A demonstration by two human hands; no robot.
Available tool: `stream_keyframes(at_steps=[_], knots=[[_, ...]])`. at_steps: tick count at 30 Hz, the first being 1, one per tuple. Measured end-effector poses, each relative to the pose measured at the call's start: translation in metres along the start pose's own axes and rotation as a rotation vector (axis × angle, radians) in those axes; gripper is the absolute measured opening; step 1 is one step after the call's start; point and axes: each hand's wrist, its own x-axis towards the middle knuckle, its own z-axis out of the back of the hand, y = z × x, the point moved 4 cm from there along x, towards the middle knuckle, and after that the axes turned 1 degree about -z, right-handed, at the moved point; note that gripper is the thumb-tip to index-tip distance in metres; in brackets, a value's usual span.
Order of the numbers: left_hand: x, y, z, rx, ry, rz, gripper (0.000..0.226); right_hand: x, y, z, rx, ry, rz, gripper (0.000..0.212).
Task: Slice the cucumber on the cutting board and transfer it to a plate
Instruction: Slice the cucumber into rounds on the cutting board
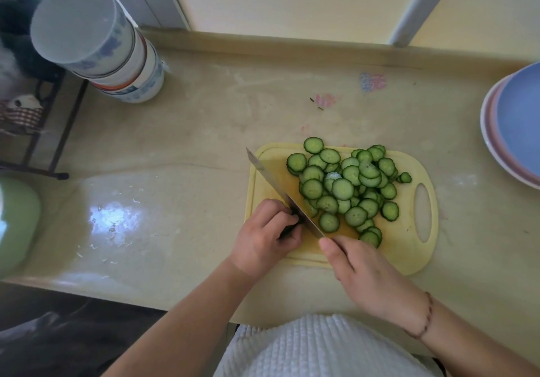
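Observation:
A yellow cutting board (409, 248) lies on the counter with a pile of several round cucumber slices (347, 186) spread over its middle and far side. My left hand (263, 236) curls over the short dark end of the cucumber (293, 219) at the board's near left corner, so most of the stub is hidden. My right hand (368, 277) grips the handle of a knife (271, 179), index finger laid along the spine. The blade stands against the stub beside my left fingers, its tip pointing away to the far left.
A stack of plates (496, 131), blue one on top, sits at the right edge. Stacked patterned bowls (117, 63) stand upside down at the far left, beside a black wire rack (43, 131). A green rounded object (17, 224) is at the left edge.

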Motion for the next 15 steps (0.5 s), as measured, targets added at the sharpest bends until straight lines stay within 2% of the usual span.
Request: stream_keyframes(at_steps=[6, 9, 15], knots=[[-0.002, 0.001, 0.0, -0.019, -0.02, 0.043, 0.005, 0.002, -0.011, 0.006, 0.05, -0.043, -0.033, 0.05], [-0.003, 0.003, 0.0, -0.027, -0.029, 0.049, 0.011, 0.001, -0.012, 0.009, 0.116, -0.041, -0.055, 0.05], [-0.004, 0.004, 0.001, -0.038, -0.04, 0.065, 0.018, -0.017, 0.002, 0.008, 0.093, -0.021, 0.011, 0.051]])
